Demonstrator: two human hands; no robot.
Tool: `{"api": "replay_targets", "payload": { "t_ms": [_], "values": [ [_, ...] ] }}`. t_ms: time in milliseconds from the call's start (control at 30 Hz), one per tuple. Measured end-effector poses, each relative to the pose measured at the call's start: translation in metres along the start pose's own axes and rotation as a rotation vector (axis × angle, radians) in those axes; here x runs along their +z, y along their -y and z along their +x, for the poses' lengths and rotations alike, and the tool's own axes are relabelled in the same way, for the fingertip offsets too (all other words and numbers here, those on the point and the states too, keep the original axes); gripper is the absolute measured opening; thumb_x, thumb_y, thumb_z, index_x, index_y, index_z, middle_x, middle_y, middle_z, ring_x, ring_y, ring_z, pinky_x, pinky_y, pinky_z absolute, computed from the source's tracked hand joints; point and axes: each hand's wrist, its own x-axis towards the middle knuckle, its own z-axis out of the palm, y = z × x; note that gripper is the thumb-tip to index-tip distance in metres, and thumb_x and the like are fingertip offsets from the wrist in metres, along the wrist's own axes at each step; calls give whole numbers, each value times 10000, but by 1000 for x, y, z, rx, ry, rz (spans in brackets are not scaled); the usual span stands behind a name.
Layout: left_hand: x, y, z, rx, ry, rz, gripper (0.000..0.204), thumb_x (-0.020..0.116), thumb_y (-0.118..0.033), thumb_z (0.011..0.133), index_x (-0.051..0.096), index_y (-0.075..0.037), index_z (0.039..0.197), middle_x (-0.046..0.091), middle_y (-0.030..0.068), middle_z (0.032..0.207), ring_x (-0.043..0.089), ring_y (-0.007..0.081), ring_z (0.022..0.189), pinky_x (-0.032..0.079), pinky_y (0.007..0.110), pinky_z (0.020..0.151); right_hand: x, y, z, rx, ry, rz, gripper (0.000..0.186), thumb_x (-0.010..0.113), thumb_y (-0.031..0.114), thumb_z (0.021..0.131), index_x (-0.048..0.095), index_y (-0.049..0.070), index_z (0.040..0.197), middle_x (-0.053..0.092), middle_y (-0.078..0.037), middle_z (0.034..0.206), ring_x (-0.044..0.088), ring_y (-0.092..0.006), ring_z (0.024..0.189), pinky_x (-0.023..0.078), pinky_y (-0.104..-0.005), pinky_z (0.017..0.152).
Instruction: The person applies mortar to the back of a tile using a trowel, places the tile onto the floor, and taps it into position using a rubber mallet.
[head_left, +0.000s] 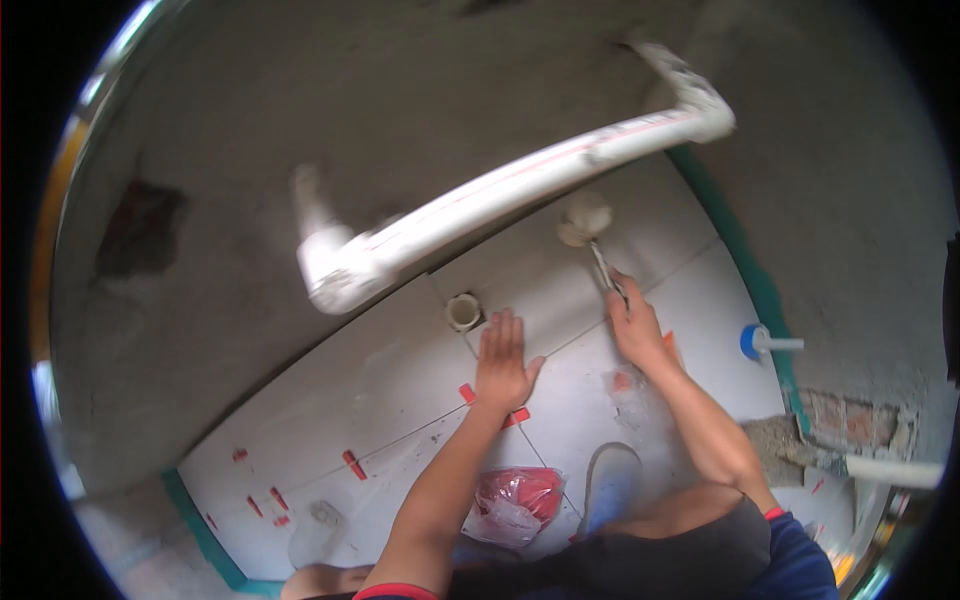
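Note:
My left hand (pixel 507 360) lies flat with its fingers stretched on a white floor tile (pixel 390 375), just right of a round pipe opening (pixel 463 312) set in the tiling. A mallet (pixel 586 219) with a pale rounded head is in my right hand (pixel 638 325), whose fingers wrap its handle. The head is at the far tile, slightly blurred; whether it touches cannot be made out. Red tile wedges (pixel 515 417) sit in the joints by my left wrist. Between my arms and feet lies a clear plastic bag (pixel 520 505) of red pieces.
A white pipe (pixel 540 170) with elbows spans above the tiles' far side. Green edging (pixel 735 235) borders the bare grey walls. At the right stands a blue-collared white pipe stub (pixel 757 342). More red wedges (pixel 354 464) lie at left. My shoe (pixel 612 475) rests on the tiles.

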Motion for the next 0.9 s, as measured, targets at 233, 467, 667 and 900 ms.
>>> {"api": "replay_targets", "payload": {
  "t_ms": [233,467,667,900],
  "values": [
    [-1,3,-3,32,-7,-88,759,558,-401,859,258,36,1402,216,209,1488,175,370,1392,176,483,1124,13,22,-14,44,98,15,389,427,252,955,430,149,1329,629,-211,795,627,-366,756,471,-399,721],
    [-3,4,-1,43,-8,-88,756,543,-399,870,248,46,1405,208,219,1489,170,370,1394,164,481,1129,17,27,-8,133,115,33,394,413,272,963,430,138,1333,630,-201,788,615,-347,747,465,-394,723],
    [-2,0,1,17,32,-91,754,535,-398,882,234,47,1412,193,219,1496,153,370,1400,145,473,1137,21,27,-7,-55,143,-71,401,402,272,963,413,148,1343,638,-236,852,625,-404,865,464,-426,791],
    [-2,-6,1,-23,86,-63,749,512,-384,899,199,53,1421,144,213,1513,124,361,1411,138,469,1141,21,27,-23,41,199,-3,391,420,277,957,417,165,1332,627,-269,920,595,-449,914,460,-445,818]
  ]
}}
